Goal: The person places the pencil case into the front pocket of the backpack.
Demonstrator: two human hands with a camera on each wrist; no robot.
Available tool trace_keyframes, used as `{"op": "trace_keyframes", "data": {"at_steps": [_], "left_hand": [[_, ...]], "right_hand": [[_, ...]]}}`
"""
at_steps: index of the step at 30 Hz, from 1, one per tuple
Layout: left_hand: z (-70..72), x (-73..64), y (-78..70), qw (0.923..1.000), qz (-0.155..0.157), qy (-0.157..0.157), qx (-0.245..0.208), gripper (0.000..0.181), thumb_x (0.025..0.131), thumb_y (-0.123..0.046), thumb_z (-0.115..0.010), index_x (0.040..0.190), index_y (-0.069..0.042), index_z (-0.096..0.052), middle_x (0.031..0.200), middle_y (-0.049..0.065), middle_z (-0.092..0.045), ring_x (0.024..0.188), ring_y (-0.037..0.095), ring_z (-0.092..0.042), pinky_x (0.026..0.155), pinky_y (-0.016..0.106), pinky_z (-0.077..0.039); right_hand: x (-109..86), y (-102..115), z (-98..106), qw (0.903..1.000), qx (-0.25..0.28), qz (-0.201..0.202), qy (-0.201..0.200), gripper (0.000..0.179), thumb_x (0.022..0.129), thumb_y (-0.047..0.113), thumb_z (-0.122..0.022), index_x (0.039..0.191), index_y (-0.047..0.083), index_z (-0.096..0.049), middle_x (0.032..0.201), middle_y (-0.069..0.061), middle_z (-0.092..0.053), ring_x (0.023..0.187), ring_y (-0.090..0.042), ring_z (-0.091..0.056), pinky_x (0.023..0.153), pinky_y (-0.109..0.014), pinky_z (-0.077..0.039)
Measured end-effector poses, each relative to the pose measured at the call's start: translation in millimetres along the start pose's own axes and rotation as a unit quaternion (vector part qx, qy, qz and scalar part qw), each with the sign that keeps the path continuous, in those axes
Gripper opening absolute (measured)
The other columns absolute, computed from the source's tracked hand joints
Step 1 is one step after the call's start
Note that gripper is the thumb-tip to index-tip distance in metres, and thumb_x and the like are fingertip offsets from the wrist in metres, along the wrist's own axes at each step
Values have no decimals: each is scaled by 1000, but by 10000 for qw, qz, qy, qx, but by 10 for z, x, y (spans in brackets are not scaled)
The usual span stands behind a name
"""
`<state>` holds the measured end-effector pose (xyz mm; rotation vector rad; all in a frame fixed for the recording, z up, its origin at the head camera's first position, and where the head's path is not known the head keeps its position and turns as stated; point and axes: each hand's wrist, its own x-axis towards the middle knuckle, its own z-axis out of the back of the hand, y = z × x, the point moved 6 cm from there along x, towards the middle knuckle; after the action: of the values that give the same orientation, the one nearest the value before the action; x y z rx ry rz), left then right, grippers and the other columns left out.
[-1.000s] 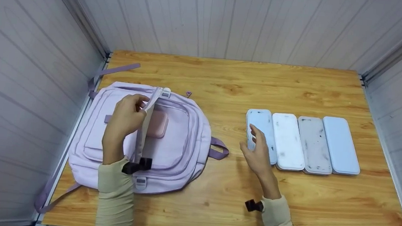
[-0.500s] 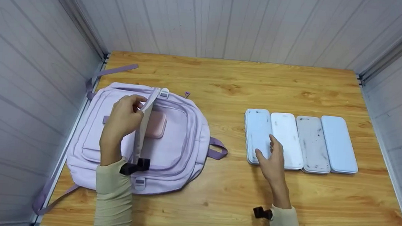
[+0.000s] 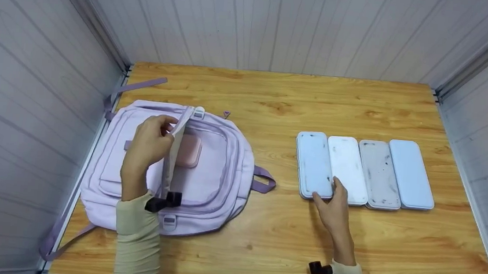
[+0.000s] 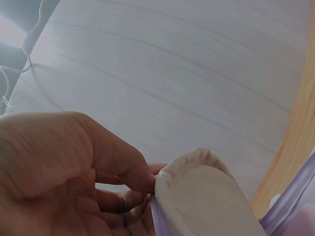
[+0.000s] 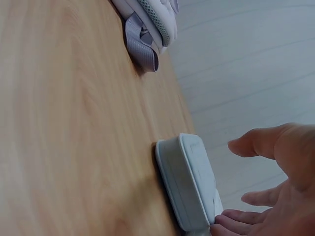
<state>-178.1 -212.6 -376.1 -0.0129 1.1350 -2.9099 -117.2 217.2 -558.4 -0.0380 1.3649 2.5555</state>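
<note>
A lilac backpack (image 3: 132,206) lies on the left of the table, its front pocket opened. My left hand (image 3: 148,142) pinches the edge of the pocket flap (image 3: 175,148) between thumb and fingers and holds it raised; the left wrist view shows the flap's pale lining (image 4: 206,196). A pink case (image 3: 189,151) lies inside the pocket, partly behind the flap. My right hand (image 3: 334,211) is at the near end of a light-blue flat case (image 3: 314,165), thumb and fingers spread. In the right wrist view its lower fingertips (image 5: 231,219) appear by the case's corner; contact is unclear.
To the right of that case lie a white case (image 3: 347,163), a grey case (image 3: 379,175) and another blue case (image 3: 411,173), side by side. The backpack's top loop (image 3: 264,180) points toward them. Panel walls (image 3: 254,23) enclose the wooden table (image 3: 259,262).
My right hand has moved rightward and toward the table's near edge, from above the left blue case to its near end. My left hand keeps holding the flap.
</note>
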Motion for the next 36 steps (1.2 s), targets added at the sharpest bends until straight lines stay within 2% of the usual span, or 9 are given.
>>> {"op": "trace_keyframes", "data": {"at_steps": [10,15,19,23,27,36], "left_hand": [[-5,11,5,10000,24,28,43,41,82,5,-43,118,6,-62,96,20,-59,90,30,-53,79,40,-40],[-9,12,-2,10000,43,74,29,40,83,4,-43,118,6,-61,96,20,-59,90,30,-53,79,39,-41],[-17,9,-3,9999,60,89,35,39,83,4,-44,118,6,-61,96,20,-59,90,31,-53,79,40,-41],[-18,13,-10,10000,37,78,26,40,83,4,-43,118,6,-61,97,20,-59,91,31,-53,80,41,-42],[-19,15,-17,10000,23,83,7,39,83,4,-43,118,6,-61,97,21,-60,91,31,-53,80,41,-42],[-21,1,-14,10000,28,58,-35,40,82,4,-43,118,6,-62,97,20,-60,90,30,-53,79,40,-42]], "right_hand": [[-98,6,-101,9978,-419,9,-511,77,81,15,-70,141,-11,-28,139,-33,-35,132,-43,-31,111,-50,-23],[-59,16,-246,9971,-612,197,-404,88,81,21,-72,144,-11,-20,143,-34,-29,134,-46,-27,111,-54,-22],[-36,-59,-379,9962,-790,-12,-374,99,81,30,-73,149,-7,-12,148,-31,-19,138,-45,-20,111,-55,-23],[-35,-116,-460,9950,-739,-337,-585,106,79,38,-74,152,1,-5,151,-29,-10,140,-45,-14,109,-57,-25],[-35,-135,-503,9934,-632,-486,-820,110,79,43,-73,153,5,-2,151,-28,-8,139,-45,-14,106,-58,-27],[-36,-134,-499,9927,-464,-398,-1042,103,81,41,-72,153,6,-8,151,-27,-13,139,-43,-19,107,-55,-28]]}}
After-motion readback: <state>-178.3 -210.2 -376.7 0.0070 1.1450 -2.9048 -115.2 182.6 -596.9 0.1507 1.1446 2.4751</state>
